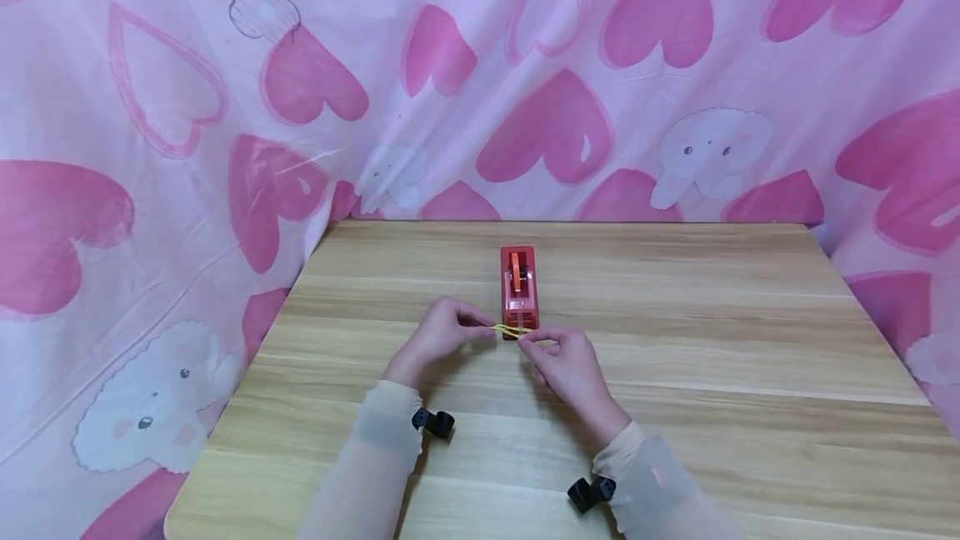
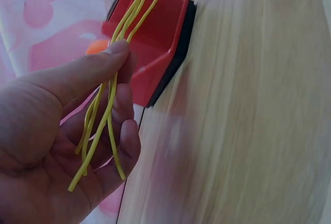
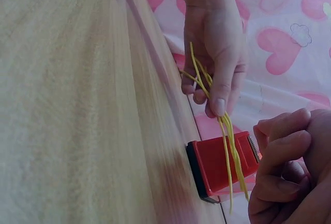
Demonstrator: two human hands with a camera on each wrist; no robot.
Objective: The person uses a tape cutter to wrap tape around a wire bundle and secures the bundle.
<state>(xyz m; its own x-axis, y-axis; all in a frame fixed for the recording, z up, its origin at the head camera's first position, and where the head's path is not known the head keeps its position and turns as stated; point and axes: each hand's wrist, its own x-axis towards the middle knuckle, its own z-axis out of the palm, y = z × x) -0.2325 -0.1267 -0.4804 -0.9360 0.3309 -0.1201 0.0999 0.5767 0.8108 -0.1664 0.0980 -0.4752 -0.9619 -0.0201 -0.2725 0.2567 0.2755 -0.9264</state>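
Observation:
Several thin yellow cords (image 1: pixel 510 329) stretch between the two hands at the table's middle. The left hand (image 1: pixel 446 332) pinches them between thumb and fingers; in the left wrist view loose cord ends (image 2: pixel 85 164) fan out below the thumb, over the palm. My right hand (image 1: pixel 572 365) has its thumb and forefinger together at the other end of the bundle. In the right wrist view its curled fingers (image 3: pixel 282 151) partly hide that end. Just behind the cords stands a red tape dispenser (image 1: pixel 519 307) with an orange wheel, its near end partly covered by them.
The pale wood table (image 1: pixel 712 373) reaches back to a pink heart-patterned cloth (image 1: pixel 547 132), which also hangs at both sides. A small black camera sits on each wrist, such as the one (image 1: pixel 433 422) on the left sleeve.

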